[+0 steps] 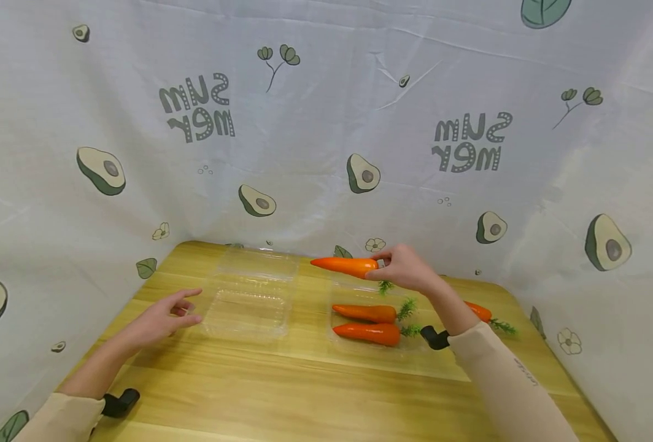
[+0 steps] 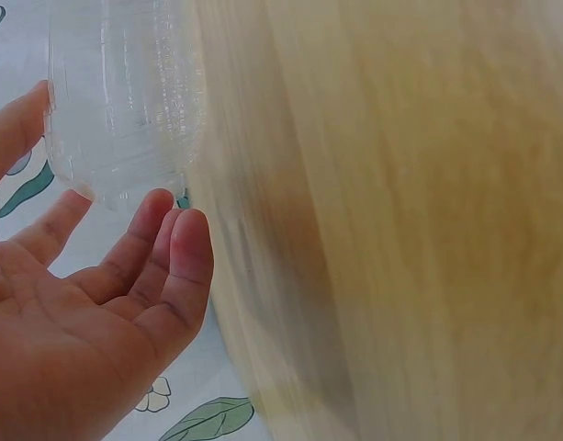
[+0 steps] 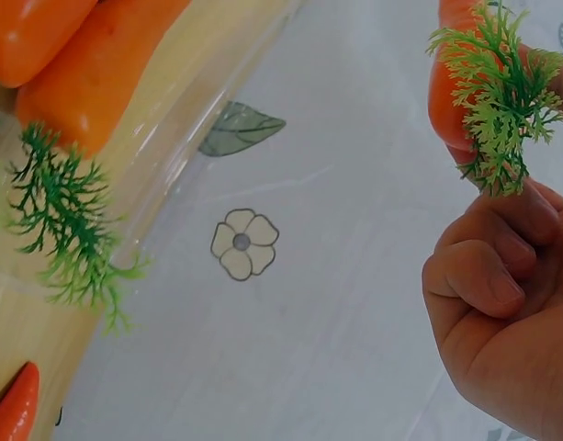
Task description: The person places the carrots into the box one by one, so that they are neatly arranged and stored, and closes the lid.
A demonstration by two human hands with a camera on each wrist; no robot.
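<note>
My right hand (image 1: 406, 268) pinches a carrot (image 1: 344, 265) at its thick leafy end, the tip toward the left. It hangs over the back of a clear plastic container (image 1: 334, 344). Two more carrots, an upper one (image 1: 364, 313) and a lower one (image 1: 367, 334), lie side by side in that container. In the right wrist view the green leaves (image 3: 501, 101) of the held carrot cover part of my fingers. At the left, my left hand (image 1: 166, 316) has its fingers loosely bent beside another clear plastic container (image 1: 246, 334), which holds nothing.
Another carrot (image 1: 478, 311) lies to the right, partly behind my right forearm. The wooden table (image 1: 282, 393) ends at a white patterned cloth (image 1: 315, 123) behind and at both sides. A dark wrist mount (image 1: 121, 403) sits on my left sleeve.
</note>
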